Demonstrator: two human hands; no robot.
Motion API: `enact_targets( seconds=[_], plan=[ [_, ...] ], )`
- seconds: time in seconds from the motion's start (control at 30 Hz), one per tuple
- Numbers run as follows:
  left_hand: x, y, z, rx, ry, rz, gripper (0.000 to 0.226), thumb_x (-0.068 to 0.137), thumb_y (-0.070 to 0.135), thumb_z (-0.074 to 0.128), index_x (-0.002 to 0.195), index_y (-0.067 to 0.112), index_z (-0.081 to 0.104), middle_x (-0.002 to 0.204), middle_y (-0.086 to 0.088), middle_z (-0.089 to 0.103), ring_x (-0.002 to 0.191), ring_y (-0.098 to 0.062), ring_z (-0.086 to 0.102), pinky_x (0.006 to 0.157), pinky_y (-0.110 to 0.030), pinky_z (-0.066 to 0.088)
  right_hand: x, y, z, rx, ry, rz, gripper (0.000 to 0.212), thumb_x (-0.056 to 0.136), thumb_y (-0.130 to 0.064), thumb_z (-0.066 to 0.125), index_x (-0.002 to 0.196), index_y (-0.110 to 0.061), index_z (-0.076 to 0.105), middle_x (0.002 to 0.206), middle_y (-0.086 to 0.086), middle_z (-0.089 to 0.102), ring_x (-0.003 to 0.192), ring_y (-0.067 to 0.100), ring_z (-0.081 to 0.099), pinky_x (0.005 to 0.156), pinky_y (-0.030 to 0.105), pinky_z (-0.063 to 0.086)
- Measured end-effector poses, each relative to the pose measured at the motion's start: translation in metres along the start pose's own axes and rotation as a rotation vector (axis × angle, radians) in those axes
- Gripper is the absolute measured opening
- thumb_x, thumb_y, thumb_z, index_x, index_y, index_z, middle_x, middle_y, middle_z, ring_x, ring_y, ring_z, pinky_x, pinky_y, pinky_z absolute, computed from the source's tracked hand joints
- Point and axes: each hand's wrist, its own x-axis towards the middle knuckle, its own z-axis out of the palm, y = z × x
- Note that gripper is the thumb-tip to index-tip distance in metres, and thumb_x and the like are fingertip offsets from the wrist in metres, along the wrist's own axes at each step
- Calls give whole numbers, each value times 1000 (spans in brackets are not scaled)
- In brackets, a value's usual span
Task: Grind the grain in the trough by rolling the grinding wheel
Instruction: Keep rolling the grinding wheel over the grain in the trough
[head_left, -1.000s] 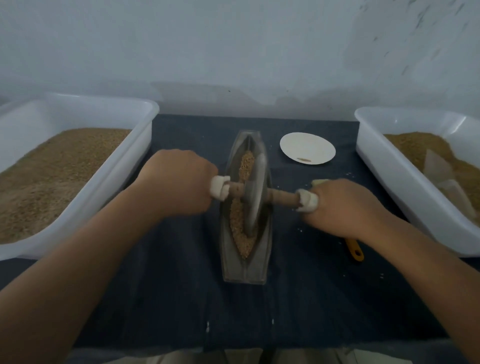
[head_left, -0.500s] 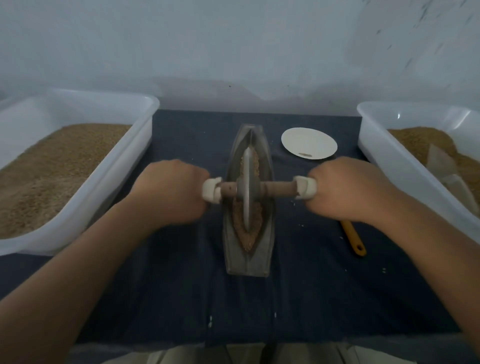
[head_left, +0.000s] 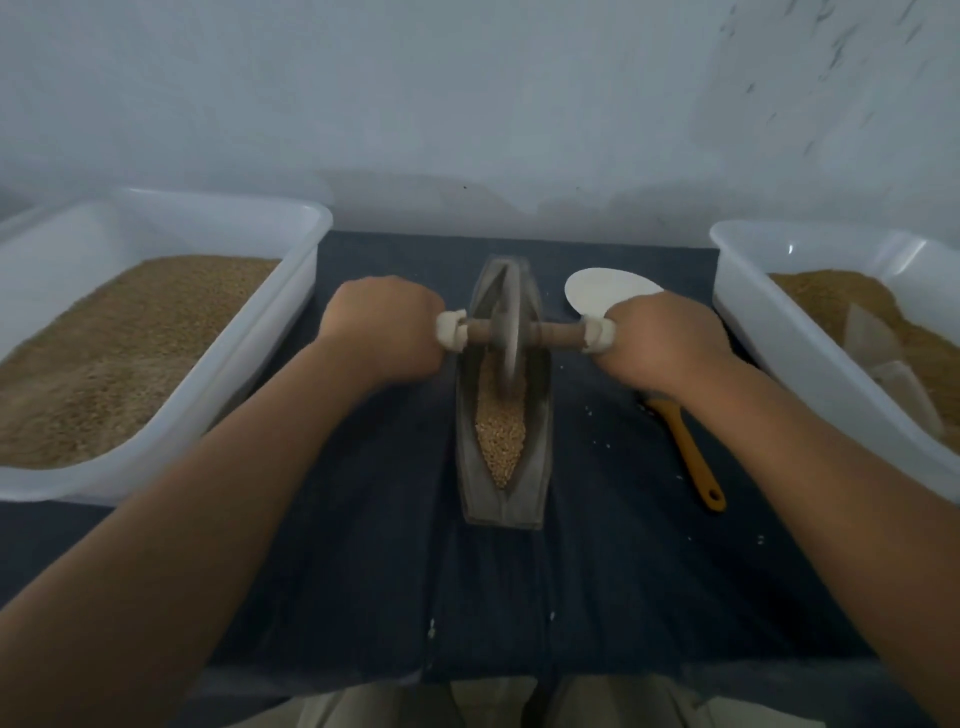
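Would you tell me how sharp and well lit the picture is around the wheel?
Head view: dim, bluish, no hard shadows; the wheel is motion-blurred, while the grain at the near end of the trough is sharp; the wide lens bows the rim of the left tub.

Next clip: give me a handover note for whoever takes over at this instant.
Left hand grips the left end of the axle; right hand grips the right end.
Grinding wheel stands in the far half of the trough.
Grain in the near half looks mostly whole.
Left to do: roll the wheel along the whole trough until the grain is ground.
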Motion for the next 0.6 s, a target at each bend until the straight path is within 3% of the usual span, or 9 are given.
enact_targets(
  seconds=[0.1,0.17,0.27,0.4,0.5,0.6],
  plan=[
    [-53,-6,8,-24,14,44,20,76,50,55,68,32,52,61,12,54,54,-10,51,49,-25,33,-40,9,-2,-23,8,-119,36,74,-59,45,60,-27,58,56,-11,59,54,10,57,49,28,42],
    [-68,-9,12,-47,30,50,23,75,53,56,66,34,49,58,13,51,51,-8,49,47,-24,29,-52,8,-4,-38,47,-146,40,70,-63,42,55,-27,53,47,-10,52,46,7,52,43,26,35],
    [-46,-6,15,-47,3,9,22,77,51,53,67,31,51,62,11,54,54,-12,51,50,-26,32,-35,3,3,-56,101,-86,39,81,-57,50,59,-25,54,54,-8,54,52,13,54,49,27,42],
    [18,-4,11,-13,16,-62,24,76,49,52,70,27,57,70,7,60,60,-16,52,58,-31,42,13,-5,9,40,308,1,40,84,-50,34,65,-18,49,58,-4,51,53,18,48,52,27,34],
    [36,-2,-1,11,22,-38,30,74,54,48,70,26,59,72,5,59,60,-18,51,61,-33,45,30,-4,10,7,179,50,25,86,-39,50,71,-19,53,65,-4,56,63,23,58,55,29,39],
    [12,-1,-4,25,-18,16,17,78,44,53,70,29,55,70,9,58,60,-14,51,59,-32,44,11,4,11,4,70,19,36,89,-50,47,70,-22,59,70,-5,61,66,18,59,59,31,48]
  ],
)
